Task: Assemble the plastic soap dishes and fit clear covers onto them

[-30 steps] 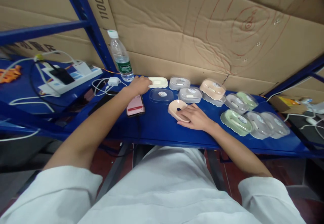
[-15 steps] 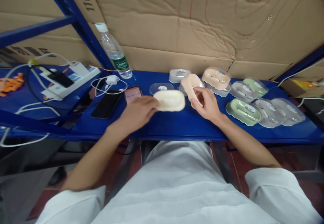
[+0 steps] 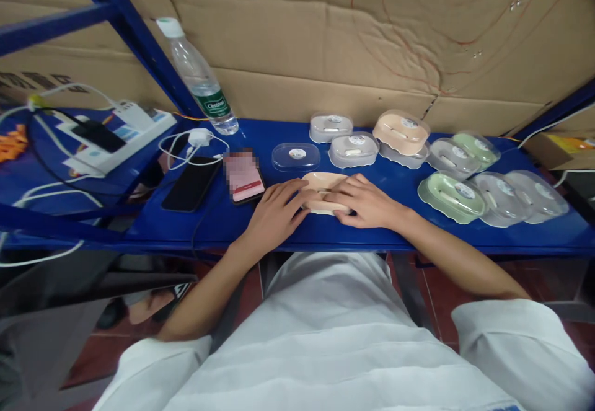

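A peach soap dish (image 3: 320,181) lies on the blue table in front of me, and both hands meet on it. My left hand (image 3: 279,209) grips its left end, fingers bent over the rim. On the other end, my right hand (image 3: 365,203) is closed with its fingers curled over the dish. The hands cover much of its middle, so the cream insert cannot be made out clearly. Just behind is a loose clear lid (image 3: 296,158) with a round label. A grey lidded soap dish (image 3: 354,150) stands behind my right hand.
Another grey soap dish (image 3: 331,128) and a stacked peach one (image 3: 401,132) stand at the back. Several grey and green lidded dishes (image 3: 452,197) fill the right side. Left are a lit phone (image 3: 244,176), a dark phone (image 3: 191,186), a charger (image 3: 199,137), a water bottle (image 3: 204,85) and a power strip (image 3: 121,141).
The cream insert in my left hand and the peach dish in my right were apart and raised. The hands have come together, and the peach dish is now down on the table between them.
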`<state>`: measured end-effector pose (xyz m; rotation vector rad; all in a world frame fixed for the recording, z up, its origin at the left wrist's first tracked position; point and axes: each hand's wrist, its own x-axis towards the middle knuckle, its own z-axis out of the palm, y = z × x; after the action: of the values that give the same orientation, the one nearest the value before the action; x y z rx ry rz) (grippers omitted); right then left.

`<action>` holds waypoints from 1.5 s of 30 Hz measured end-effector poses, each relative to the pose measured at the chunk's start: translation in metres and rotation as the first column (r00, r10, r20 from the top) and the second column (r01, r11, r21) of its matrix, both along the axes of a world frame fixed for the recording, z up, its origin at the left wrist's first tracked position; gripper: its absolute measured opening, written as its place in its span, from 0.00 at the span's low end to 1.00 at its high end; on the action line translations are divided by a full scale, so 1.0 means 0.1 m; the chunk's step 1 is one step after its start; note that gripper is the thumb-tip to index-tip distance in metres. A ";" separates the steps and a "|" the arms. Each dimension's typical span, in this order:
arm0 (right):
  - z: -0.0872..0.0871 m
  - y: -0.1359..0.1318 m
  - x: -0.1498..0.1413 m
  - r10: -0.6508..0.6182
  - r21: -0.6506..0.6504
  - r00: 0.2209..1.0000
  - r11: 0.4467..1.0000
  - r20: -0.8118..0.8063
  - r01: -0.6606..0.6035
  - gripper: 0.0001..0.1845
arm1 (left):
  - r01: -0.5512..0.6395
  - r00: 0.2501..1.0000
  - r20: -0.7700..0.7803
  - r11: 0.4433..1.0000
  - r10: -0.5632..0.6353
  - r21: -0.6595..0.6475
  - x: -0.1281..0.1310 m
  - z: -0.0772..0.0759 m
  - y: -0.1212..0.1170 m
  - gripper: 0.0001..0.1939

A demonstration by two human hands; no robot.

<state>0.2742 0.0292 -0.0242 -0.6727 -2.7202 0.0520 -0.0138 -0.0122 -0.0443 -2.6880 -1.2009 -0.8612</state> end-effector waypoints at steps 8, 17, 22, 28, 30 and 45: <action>-0.08 0.04 -0.04 0.047 -0.043 0.999 0.998 -0.007 -0.047 0.25 | 0.005 1.000 0.023 1.000 -0.005 0.001 -0.01 -0.08 0.02 0.12; -0.05 0.09 0.00 0.070 -0.066 0.994 0.995 -0.081 -0.075 0.26 | -0.073 0.994 -0.088 0.990 0.062 -0.123 -0.12 0.37 0.31 0.21; -0.02 0.11 0.04 -0.035 -0.043 0.985 0.999 -0.168 0.028 0.28 | -0.215 0.945 -0.297 0.942 0.135 -0.257 -0.22 0.51 1.07 0.39; -0.04 0.18 0.11 -0.166 -0.057 0.958 0.986 -0.234 0.156 0.31 | -0.038 0.986 -0.167 0.918 -0.031 -0.396 -0.26 0.49 1.53 0.28; -0.05 0.20 0.11 -0.180 -0.080 0.949 0.983 -0.259 0.165 0.34 | -0.018 0.997 -0.073 0.930 -0.010 -0.368 -0.26 0.53 1.44 0.26; -0.12 0.25 0.12 -0.012 -0.171 0.980 0.985 -0.200 -0.023 0.47 | 0.126 0.988 0.099 0.991 -0.121 -0.038 0.10 0.23 0.25 0.12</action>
<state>0.2863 0.0544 -0.0360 -0.6689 -2.5423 0.3423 -0.0042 0.0127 -0.0215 -2.8117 -1.0929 -1.0032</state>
